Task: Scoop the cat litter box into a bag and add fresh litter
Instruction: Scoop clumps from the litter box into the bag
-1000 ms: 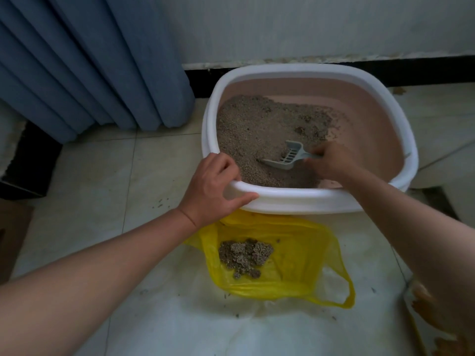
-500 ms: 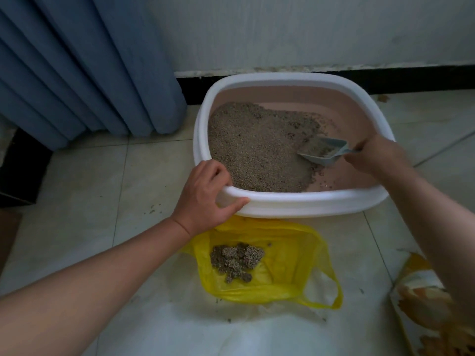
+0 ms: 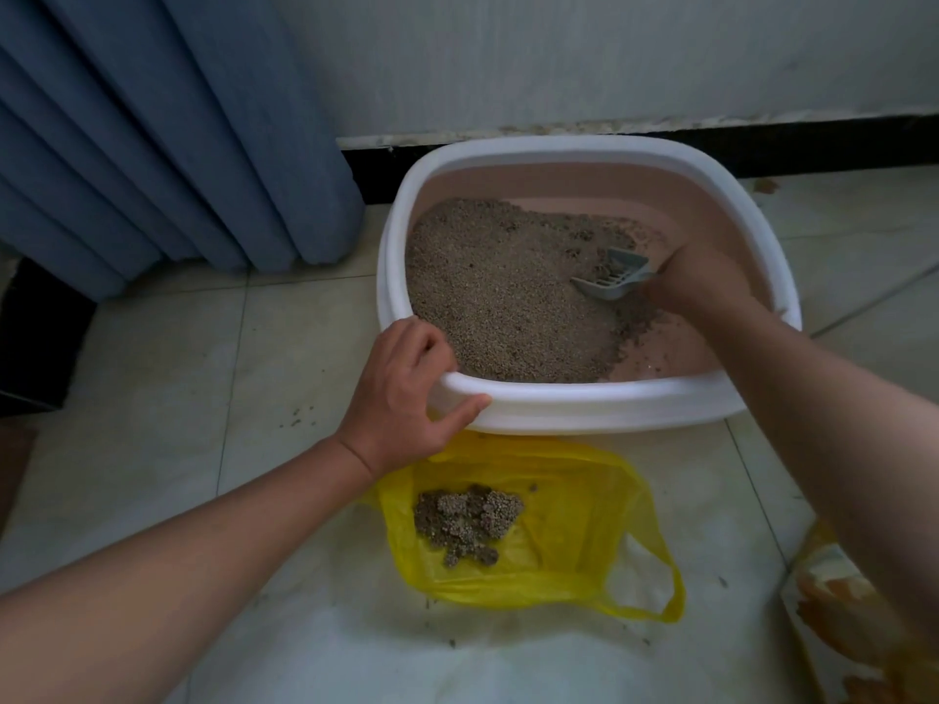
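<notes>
Head view: looks down on a pale tiled floor (image 3: pixel 152 378) that meets a grey-white wall (image 3: pixel 559 53).
Litter box (image 3: pixel 584 406): white rim, pink inside. It sits on the floor with its far edge close to the black skirting (image 3: pixel 823 144). Its left edge is near the blue curtain (image 3: pixel 167 129) but apart from it.
Litter (image 3: pixel 498 297): grey-brown granules heaped over the left and middle of the box. The right side and near right corner show bare pink bottom with stray grains.
Scoop (image 3: pixel 612 282): grey slotted plastic at the right edge of the heap, blade pointing left, with some litter in it.
Right hand (image 3: pixel 696 282): inside the box over the bare part. The grip is curled round the scoop's handle, which the fingers hide.
Left hand (image 3: pixel 401 398): on the near left corner of the box — fingers hooked over the rim, thumb along the outer wall, so the grip pinches the rim.
Yellow bag (image 3: pixel 574 530): a plastic carrier lying on the floor just in front of the box's near wall, its top edge under the rim and the left wrist. The mouth is open, and one handle loop trails to the right.
Clumps (image 3: pixel 467 515): dark clumped litter piled in the bag's left half.
Open room: bare tile lies left of the box and bag, out to the curtain, and more floor nearer the person is dotted with grains.
Lower right: a white-and-orange printed package (image 3: pixel 838 617) at the frame edge, partly behind the right forearm — what it is cannot be told.
</notes>
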Motion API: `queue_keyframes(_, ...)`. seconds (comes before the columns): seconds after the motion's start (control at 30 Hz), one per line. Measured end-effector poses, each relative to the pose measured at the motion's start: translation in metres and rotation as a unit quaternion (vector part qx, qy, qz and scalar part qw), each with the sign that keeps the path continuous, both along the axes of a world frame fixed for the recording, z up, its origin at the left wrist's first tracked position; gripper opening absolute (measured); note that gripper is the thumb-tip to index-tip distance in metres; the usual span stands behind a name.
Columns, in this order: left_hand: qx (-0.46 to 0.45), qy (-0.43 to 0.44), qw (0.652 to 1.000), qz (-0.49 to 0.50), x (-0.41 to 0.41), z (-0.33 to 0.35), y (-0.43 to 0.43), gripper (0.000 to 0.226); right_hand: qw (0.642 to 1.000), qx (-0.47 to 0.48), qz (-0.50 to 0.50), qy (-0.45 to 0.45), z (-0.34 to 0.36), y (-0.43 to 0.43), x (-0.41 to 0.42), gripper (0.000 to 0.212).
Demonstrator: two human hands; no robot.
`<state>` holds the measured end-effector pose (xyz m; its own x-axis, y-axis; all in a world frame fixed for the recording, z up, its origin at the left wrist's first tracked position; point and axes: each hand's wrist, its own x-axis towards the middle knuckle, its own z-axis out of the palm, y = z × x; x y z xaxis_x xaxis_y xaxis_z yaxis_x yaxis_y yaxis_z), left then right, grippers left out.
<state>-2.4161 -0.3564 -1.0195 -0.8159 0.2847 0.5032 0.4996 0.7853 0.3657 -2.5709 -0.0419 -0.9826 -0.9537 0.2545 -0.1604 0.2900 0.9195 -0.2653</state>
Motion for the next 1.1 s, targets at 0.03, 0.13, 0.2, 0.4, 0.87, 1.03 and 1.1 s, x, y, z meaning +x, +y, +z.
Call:
queue_keyframes(0.03,-0.006,0.004,1.000,-0.001,0.000,-0.002,0.001,0.042,1.000,-0.011,0.001,0.009,-0.005,0.000,-0.007,0.008)
queue_keyframes(0.13,-0.012,0.010,1.000,0.000,0.000,-0.008,0.002,0.042,0.998,-0.041,0.006,0.040,-0.023,-0.001,-0.027,0.008)
queue_keyframes(0.2,-0.012,0.013,1.000,-0.001,-0.001,-0.010,0.002,0.041,0.998,-0.049,0.015,0.045,-0.005,-0.022,-0.018,0.007)
queue_keyframes(0.4,0.004,-0.004,1.000,-0.008,-0.002,-0.007,0.001,0.042,0.998,-0.066,0.018,0.014,0.024,-0.056,-0.013,0.015)
queue_keyframes(0.87,0.004,0.012,1.000,-0.001,-0.004,-0.011,0.001,0.043,0.981,-0.193,-0.016,0.021,0.006,-0.067,0.002,0.037)
queue_keyframes(1.03,-0.001,0.012,1.000,-0.002,-0.004,-0.010,0.000,0.044,0.987,-0.160,0.017,0.018,0.008,-0.057,0.016,0.037)
queue_keyframes(1.1,-0.001,0.011,1.000,-0.002,-0.004,-0.010,0.000,0.043,0.987,-0.158,0.025,0.029,0.009,-0.054,0.020,0.036)
